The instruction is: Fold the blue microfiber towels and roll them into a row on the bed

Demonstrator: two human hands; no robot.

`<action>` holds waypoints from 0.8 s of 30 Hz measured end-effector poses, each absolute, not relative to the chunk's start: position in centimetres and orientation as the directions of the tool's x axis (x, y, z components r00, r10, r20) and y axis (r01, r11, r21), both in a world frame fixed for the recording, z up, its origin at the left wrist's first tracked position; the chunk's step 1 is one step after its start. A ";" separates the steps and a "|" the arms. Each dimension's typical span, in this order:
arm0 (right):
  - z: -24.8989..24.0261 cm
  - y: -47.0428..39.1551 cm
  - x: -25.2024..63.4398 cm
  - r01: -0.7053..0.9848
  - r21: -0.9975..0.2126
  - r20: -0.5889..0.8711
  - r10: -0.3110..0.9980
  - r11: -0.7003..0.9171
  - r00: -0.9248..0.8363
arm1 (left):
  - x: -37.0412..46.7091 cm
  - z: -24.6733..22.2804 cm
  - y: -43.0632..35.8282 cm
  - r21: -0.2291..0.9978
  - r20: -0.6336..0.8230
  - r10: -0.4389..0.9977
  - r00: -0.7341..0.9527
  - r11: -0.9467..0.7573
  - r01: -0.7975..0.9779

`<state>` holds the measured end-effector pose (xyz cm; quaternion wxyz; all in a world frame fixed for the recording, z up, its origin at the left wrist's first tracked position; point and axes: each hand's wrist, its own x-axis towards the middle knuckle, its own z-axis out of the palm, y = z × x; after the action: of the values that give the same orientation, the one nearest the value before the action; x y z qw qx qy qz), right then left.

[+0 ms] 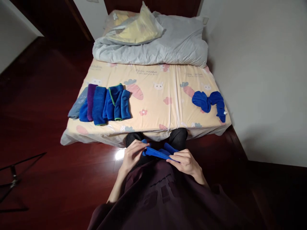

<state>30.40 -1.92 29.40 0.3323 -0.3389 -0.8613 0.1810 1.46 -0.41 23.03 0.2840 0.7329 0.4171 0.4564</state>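
Note:
Between my two hands a blue cloth, which looks like a towel point(158, 153), is stretched by its edge in front of my body. My left hand point(133, 153) pinches one end of that edge, fingers closed. At the other end my right hand point(184, 161) grips the same edge between thumb and fingers. The rest of the cloth hangs over my lap, partly hidden. On the bed's left side lies a row of several folded towels point(99, 103), mostly blue, with a purple one and a grey-blue one. Two crumpled blue cloths point(202, 101) rest on the bed's right side.
The bed point(153, 118) has a yellow sheet printed with carrots and rabbits. A rolled grey quilt point(177, 48) and a yellow pillow point(141, 30) in a clear cover lie at its head. Black stand legs point(14, 182) stand on the dark red floor at left; a wall rises at right.

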 end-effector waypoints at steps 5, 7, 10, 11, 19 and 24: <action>29.2 -1.8 29.4 0.406 -0.490 0.529 0.633 0.771 -0.565 | 0.8 20.3 -0.1 0.716 0.443 0.861 0.250 -0.508 0.480; 29.2 -1.8 29.2 0.390 -0.487 0.560 0.622 0.781 -0.547 | 0.7 18.8 0.0 0.690 0.449 0.859 0.245 -0.507 0.517; 29.2 -2.2 29.3 0.367 -0.510 0.562 0.624 0.778 -0.543 | -0.4 17.4 -0.3 0.686 0.431 0.892 0.139 -0.423 0.591; 29.1 -2.4 29.4 0.351 -0.522 0.560 0.622 0.778 -0.547 | -1.2 17.2 -0.4 0.689 0.434 0.899 0.061 -0.374 0.621; 28.2 -2.6 28.9 0.180 -0.649 0.553 0.621 0.739 -0.556 | -11.1 20.0 -1.4 0.747 0.515 0.554 -0.654 0.085 0.659; 27.0 -2.0 28.3 0.143 -0.729 0.489 0.655 0.670 -0.576 | -15.0 23.1 -1.4 0.750 0.589 0.340 -0.733 0.109 0.653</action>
<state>28.25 -2.00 26.99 0.3919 -0.2418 -0.8253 0.3267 -14.97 -1.40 23.12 -0.1363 0.3388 0.7322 0.5749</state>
